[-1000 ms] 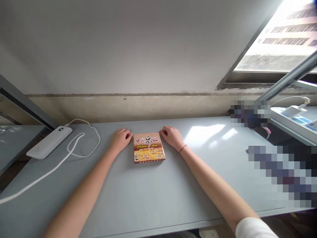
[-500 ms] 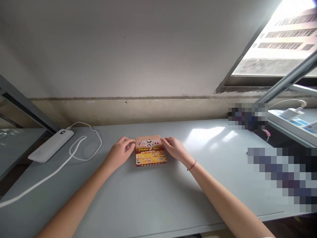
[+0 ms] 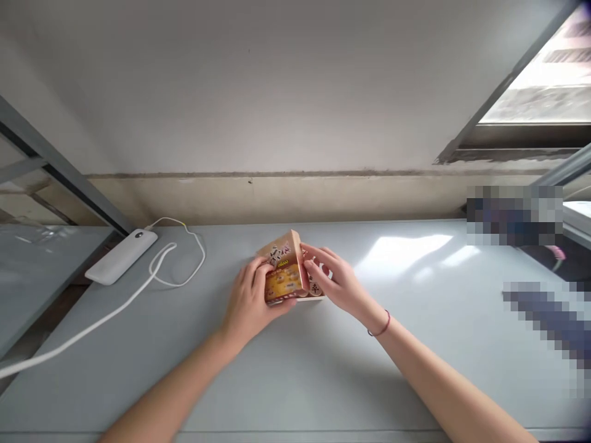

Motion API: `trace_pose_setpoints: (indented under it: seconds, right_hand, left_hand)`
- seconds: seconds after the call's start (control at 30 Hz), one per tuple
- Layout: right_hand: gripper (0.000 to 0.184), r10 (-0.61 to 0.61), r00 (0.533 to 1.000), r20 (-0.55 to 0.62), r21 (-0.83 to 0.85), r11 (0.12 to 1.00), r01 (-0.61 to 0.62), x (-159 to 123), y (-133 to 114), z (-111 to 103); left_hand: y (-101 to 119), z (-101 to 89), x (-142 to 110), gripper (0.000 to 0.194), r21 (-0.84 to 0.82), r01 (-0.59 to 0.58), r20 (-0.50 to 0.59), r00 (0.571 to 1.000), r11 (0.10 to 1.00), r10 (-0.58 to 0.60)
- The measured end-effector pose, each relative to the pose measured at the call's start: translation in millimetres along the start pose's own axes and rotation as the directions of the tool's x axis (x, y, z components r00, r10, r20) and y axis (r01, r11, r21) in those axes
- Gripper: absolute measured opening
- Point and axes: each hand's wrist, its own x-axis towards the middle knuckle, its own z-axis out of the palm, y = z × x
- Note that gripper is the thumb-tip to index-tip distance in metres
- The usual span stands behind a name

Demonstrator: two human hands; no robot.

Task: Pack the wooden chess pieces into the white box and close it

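Observation:
A small Chinese chess box has its printed lid (image 3: 285,280) tilted up on the right side. Beneath it, the shallow box base shows round chess pieces (image 3: 314,288) with dark and red characters. My left hand (image 3: 253,294) is closed round the left side of the lid, its thumb along the near edge. At the lid's raised right edge are the index finger and thumb of my right hand (image 3: 337,278), which reaches over the exposed pieces and hides some of them. A dark red string bracelet (image 3: 382,325) circles the right wrist.
The grey table (image 3: 258,381) runs back to a wall (image 3: 286,92). On the left lies a white power bank (image 3: 120,257) with a white cable (image 3: 111,314) looping across the table. Metal posts (image 3: 69,169) stand at the sides. Blurred-out items lie at the right.
The lid has been lifted at its right and tilted, uncovering pieces. My left hand has moved from beside the box onto the lid. The camera view has shifted slightly left.

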Motion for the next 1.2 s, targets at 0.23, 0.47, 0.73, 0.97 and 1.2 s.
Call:
trace_pose_setpoints:
  seconds: [0.23, 0.47, 0.73, 0.97, 1.2]
  right_hand:
    - [0.036, -0.046, 0.998, -0.047, -0.075, 0.996, 0.042, 4, 8, -7]
    - [0.043, 0.135, 0.988, -0.070, -0.280, 0.948, -0.149, 12, 36, -14]
    - [0.042, 0.267, 0.962, 0.052, -0.386, 0.894, -0.227, 13, 32, -11]
    - [0.046, 0.267, 0.960, 0.081, -0.381, 0.899, -0.217, 13, 32, -14]
    - [0.047, 0.289, 0.952, 0.099, -0.330, 0.912, -0.243, 12, 31, -13]
  left_hand:
    - [-1, -25.3, 6, 0.055, 0.073, 0.010, -0.013, 1.000, 0.997, -0.009]
    - [-3, -41.1, 12, 0.020, 0.137, 0.084, -0.122, 0.990, 0.987, -0.067]
    - [-14, -50.2, 17, 0.015, 0.321, 0.094, -0.240, 0.971, 0.942, -0.015]
    - [-18, -51.8, 16, 0.035, 0.623, 0.173, -0.185, 0.980, 0.763, -0.071]
    - [-25, -31.8, 4, 0.032, 0.520, -0.001, 0.099, 0.993, 0.854, -0.059]
